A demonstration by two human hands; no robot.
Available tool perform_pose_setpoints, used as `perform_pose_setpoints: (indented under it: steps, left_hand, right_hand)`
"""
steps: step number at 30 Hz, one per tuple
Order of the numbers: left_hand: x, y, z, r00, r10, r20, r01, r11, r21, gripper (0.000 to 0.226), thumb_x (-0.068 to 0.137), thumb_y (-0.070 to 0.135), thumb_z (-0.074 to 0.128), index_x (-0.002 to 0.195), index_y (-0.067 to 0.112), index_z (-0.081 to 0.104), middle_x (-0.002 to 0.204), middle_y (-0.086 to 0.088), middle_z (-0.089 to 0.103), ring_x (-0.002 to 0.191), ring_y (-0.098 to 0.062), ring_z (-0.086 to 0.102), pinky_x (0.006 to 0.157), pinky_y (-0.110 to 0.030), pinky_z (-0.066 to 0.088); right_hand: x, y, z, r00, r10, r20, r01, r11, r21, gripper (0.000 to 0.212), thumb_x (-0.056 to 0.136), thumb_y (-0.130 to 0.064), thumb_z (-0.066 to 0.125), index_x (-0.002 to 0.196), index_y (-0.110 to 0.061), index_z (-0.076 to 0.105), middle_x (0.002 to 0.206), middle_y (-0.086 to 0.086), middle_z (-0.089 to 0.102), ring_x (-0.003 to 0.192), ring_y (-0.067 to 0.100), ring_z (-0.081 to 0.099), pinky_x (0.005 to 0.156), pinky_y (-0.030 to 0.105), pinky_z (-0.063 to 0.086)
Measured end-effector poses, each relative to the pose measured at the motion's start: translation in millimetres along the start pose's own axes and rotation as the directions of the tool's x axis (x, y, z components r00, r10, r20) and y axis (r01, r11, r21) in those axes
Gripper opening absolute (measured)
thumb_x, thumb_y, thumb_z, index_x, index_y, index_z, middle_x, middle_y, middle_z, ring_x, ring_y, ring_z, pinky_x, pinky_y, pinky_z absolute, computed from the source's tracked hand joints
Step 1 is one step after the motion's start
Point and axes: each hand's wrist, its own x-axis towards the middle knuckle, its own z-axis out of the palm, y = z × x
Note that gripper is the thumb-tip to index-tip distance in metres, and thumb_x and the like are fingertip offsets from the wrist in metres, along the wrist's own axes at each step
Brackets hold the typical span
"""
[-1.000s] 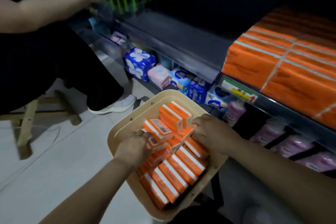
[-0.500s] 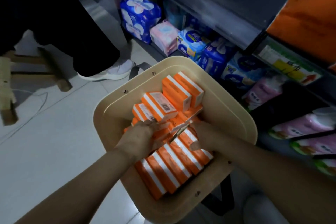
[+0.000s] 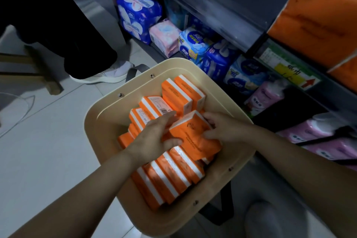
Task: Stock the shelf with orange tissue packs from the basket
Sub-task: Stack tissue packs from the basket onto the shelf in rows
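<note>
Above the basket (image 3: 108, 120), both hands, left (image 3: 154, 137) and right (image 3: 224, 129), grip one orange tissue pack (image 3: 193, 137) between them.

Pale tiled floor (image 3: 48, 150), dim light

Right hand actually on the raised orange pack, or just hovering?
Touching. The head view shows the right hand gripping the raised orange pack, fingers curled over its far edge and thumb pressed on its face, with no gap.

You're in a shop aisle: tiered shelves (image 3: 222, 11) hold sanitary pad packs (image 3: 138, 15) and orange tissue bundles (image 3: 318, 15), and a price label (image 3: 289, 72) fronts one shelf edge.
</note>
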Motion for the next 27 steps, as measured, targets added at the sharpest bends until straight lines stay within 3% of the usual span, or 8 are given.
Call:
perform_pose_setpoints:
  steps: [3,6,8,11,14,18,21,27]
  left_hand:
    - [5,14,-6,1.000,0.012,-0.027,-0.011,1.000,0.013,0.068,0.083,0.032,0.070,0.141,0.020,0.036,0.132,0.005,0.048,0.122,-0.008,0.046,0.099,-0.018,0.035]
    - [6,20,-7,0.997,0.043,-0.071,-0.043,0.999,-0.001,0.056,0.077,0.046,0.064,0.126,0.023,0.049,0.121,0.004,0.056,0.111,-0.009,0.053,0.095,-0.024,0.042]
    - [5,24,-4,0.995,0.044,-0.090,-0.045,0.999,-0.009,0.050,0.075,0.049,0.062,0.118,0.027,0.052,0.113,0.007,0.059,0.103,-0.006,0.056,0.089,-0.024,0.044]
    - [5,27,2,0.993,0.053,-0.103,-0.056,0.998,-0.028,0.052,0.074,0.049,0.065,0.119,0.030,0.049,0.115,0.008,0.058,0.105,-0.003,0.055,0.089,-0.020,0.043]
    - [10,16,10,0.999,-0.048,0.008,0.048,0.999,-0.011,0.065,0.077,0.045,0.070,0.133,0.025,0.042,0.127,0.010,0.050,0.118,-0.010,0.051,0.101,-0.030,0.042]
    - [16,-4,32,0.927,-0.312,0.209,0.208,0.890,0.406,0.068,0.080,0.055,0.063,0.138,0.029,0.037,0.127,0.004,0.054,0.121,-0.019,0.051,0.099,-0.033,0.042]
    - [17,-2,46,0.846,-0.430,0.315,0.266,0.852,0.451,0.082,0.081,0.048,0.065,0.147,0.041,0.016,0.142,0.001,0.045,0.130,-0.023,0.043,0.105,-0.034,0.037]
    - [23,8,53,0.866,-0.380,0.324,0.054,0.717,0.695,0.063,0.077,0.039,0.072,0.134,0.033,0.046,0.139,0.000,0.049,0.126,-0.023,0.046,0.104,-0.039,0.040]
  right_hand:
    - [-10,-11,0,0.999,-0.047,-0.010,0.048,0.991,0.127,0.059,0.058,-0.041,0.063,0.114,-0.026,0.056,0.111,0.000,0.067,0.101,0.015,0.064,0.088,0.038,0.052]
    - [-21,-19,3,0.996,-0.070,-0.062,0.079,0.983,0.163,0.056,0.070,-0.035,0.068,0.122,-0.028,0.050,0.118,-0.001,0.064,0.103,0.014,0.063,0.090,0.037,0.052]
    - [-27,-19,5,0.990,-0.099,-0.100,0.107,0.991,0.078,0.060,0.078,-0.027,0.071,0.132,-0.027,0.044,0.123,-0.004,0.059,0.105,0.009,0.060,0.091,0.028,0.050]
    - [-35,-22,-1,0.964,-0.138,-0.225,0.123,0.989,-0.077,0.063,0.079,-0.019,0.071,0.136,-0.023,0.043,0.111,-0.011,0.056,0.091,0.001,0.055,0.072,0.009,0.041]
    - [-42,-23,-16,0.912,-0.134,-0.387,0.073,0.983,-0.169,0.056,0.076,-0.019,0.070,0.128,-0.022,0.049,0.102,-0.006,0.060,0.092,0.011,0.060,0.075,0.020,0.043]
    - [-49,-21,-29,0.865,-0.130,-0.485,0.036,0.979,-0.200,0.045,0.077,-0.020,0.068,0.119,-0.019,0.052,0.103,-0.001,0.065,0.092,0.015,0.061,0.077,0.024,0.046]
    - [-53,-17,-29,0.870,-0.121,-0.478,0.035,0.982,-0.186,0.044,0.077,-0.019,0.067,0.119,-0.019,0.053,0.101,-0.002,0.065,0.091,0.014,0.061,0.077,0.025,0.047]
    - [-59,-7,-29,0.889,-0.112,-0.444,0.039,0.984,-0.172,0.043,0.076,-0.018,0.067,0.116,-0.020,0.053,0.099,-0.003,0.065,0.092,0.016,0.063,0.082,0.033,0.052]
